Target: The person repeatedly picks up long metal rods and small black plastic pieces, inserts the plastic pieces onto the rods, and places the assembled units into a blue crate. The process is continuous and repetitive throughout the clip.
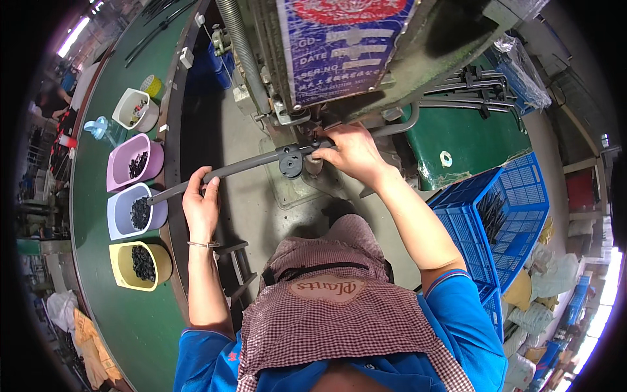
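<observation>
In left grip [201, 208] and right grip [354, 155], both curled around it, held a dark tube [248, 164] spanning between them, with a round black fitting [290, 166] on it just left of the right grip.

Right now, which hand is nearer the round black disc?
Right. The right hand is just right of the disc; the left hand holds the tube, farther off leftward.

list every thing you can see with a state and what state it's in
left hand, closed on rod
right hand, closed on rod
rod, held in both hands
yellow tub, open, part filled
light blue tub, open, part filled
pink tub, open, part filled
blue crate, open, holding dark pieces
</observation>
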### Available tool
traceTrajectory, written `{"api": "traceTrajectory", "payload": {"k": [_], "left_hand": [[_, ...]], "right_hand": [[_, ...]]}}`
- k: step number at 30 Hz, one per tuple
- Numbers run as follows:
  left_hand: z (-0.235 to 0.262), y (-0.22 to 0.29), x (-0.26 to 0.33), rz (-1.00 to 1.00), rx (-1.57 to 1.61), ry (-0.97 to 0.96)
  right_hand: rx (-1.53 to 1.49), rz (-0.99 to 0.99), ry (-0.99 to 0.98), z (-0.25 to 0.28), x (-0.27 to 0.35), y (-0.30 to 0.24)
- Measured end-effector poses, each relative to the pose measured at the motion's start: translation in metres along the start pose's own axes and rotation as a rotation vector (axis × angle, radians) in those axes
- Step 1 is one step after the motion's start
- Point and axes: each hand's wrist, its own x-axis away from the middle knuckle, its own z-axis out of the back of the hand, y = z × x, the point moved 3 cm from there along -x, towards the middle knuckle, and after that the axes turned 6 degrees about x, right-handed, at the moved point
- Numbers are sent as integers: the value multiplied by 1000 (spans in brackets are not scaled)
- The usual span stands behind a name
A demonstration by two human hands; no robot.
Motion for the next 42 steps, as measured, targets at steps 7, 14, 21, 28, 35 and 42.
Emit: {"api": "traceTrajectory", "payload": {"k": [7, 14, 21, 28, 35, 42], "left_hand": [[3, 11, 1, 7, -13, -24], [4, 12, -1, 51, 40, -16], [3, 16, 0, 80, 32, -14], [4, 9, -2, 46, 22, 1], [0, 13, -2, 57, 10, 18], [5, 16, -3, 66, -12, -13]], "right_hand": [[194, 46, -4, 32, 25, 46], [172, 73, 7, 28, 29, 52], [122, 63, -17, 32, 29, 52], [120, -6, -113, 36, 26, 47], [82, -47, -143, 37, 25, 48], [49, -8, -96, 33, 23, 48]]}}
